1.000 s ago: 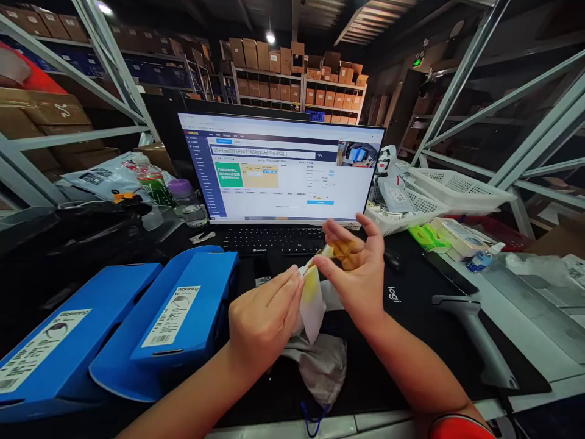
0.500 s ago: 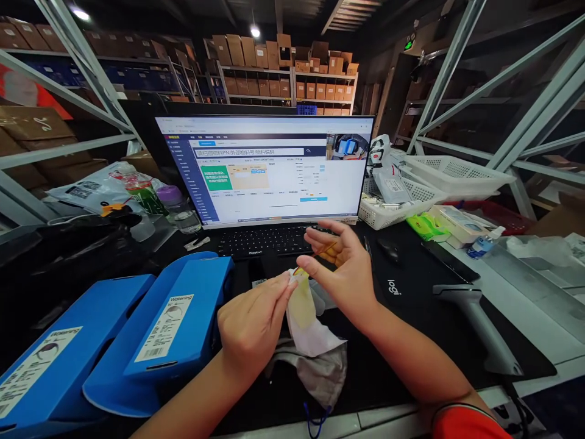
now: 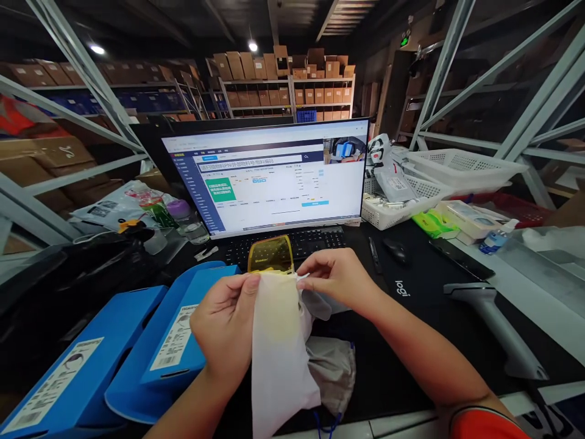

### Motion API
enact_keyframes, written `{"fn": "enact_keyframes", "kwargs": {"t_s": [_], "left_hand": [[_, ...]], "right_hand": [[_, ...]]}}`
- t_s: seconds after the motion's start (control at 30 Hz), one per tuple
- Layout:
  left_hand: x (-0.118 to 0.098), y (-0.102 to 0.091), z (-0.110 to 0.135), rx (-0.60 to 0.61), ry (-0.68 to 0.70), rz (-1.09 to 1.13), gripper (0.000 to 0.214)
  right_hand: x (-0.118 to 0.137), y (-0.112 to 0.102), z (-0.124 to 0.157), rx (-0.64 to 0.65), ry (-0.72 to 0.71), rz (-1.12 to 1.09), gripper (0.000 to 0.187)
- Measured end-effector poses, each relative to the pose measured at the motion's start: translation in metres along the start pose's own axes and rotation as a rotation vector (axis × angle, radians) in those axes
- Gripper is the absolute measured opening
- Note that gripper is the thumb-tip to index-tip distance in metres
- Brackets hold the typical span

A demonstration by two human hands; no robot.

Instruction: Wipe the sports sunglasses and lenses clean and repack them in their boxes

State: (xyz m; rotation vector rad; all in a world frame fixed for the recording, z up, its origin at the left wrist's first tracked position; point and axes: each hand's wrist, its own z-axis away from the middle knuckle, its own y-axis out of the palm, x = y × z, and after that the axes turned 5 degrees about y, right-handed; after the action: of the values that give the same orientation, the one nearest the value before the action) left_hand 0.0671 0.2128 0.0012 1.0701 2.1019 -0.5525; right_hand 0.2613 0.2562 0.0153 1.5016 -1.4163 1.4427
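My left hand point(image 3: 226, 320) pinches the left side of the mouth of a white cloth pouch point(image 3: 278, 356), which hangs down in front of me. My right hand point(image 3: 333, 277) pinches the right side of the same opening. A yellow transparent lens point(image 3: 270, 255) sticks up out of the pouch, about half of it showing. Under the pouch lies a grey drawstring bag point(image 3: 331, 369) on the black desk mat point(image 3: 411, 329).
Two blue boxes point(image 3: 176, 341) with white labels lie at my left. Behind the hands are a keyboard point(image 3: 315, 239) and a lit monitor point(image 3: 269, 177). A grey barcode scanner point(image 3: 496, 323) lies at the right, with a mouse point(image 3: 395, 250), white baskets point(image 3: 452, 174) and bottles point(image 3: 185, 216) further back.
The pouch has turned flat toward me and hangs longer. My right hand has left the yellow lens and now pinches the pouch's opening; the lens stands partly inside it.
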Motion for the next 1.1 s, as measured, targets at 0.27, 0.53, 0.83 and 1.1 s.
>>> {"fn": "enact_keyframes", "kwargs": {"t_s": [0.27, 0.53, 0.83, 1.1], "left_hand": [[-0.003, 0.001, -0.007, 0.047, -0.166, 0.094, 0.022], [0.003, 0.003, -0.007, 0.075, -0.191, 0.1, 0.018], [0.018, 0.002, -0.018, 0.187, -0.01, -0.057, 0.012], [0.007, -0.013, -0.03, 0.404, 0.312, -0.297, 0.019]], "right_hand": [[0.005, 0.006, 0.004, -0.064, -0.254, 0.267, 0.007], [0.001, 0.011, 0.003, -0.116, -0.4, 0.488, 0.012], [-0.003, -0.002, -0.003, -0.328, -0.771, 1.021, 0.014], [0.008, -0.003, 0.005, -0.401, -1.193, 1.096, 0.035]]}}
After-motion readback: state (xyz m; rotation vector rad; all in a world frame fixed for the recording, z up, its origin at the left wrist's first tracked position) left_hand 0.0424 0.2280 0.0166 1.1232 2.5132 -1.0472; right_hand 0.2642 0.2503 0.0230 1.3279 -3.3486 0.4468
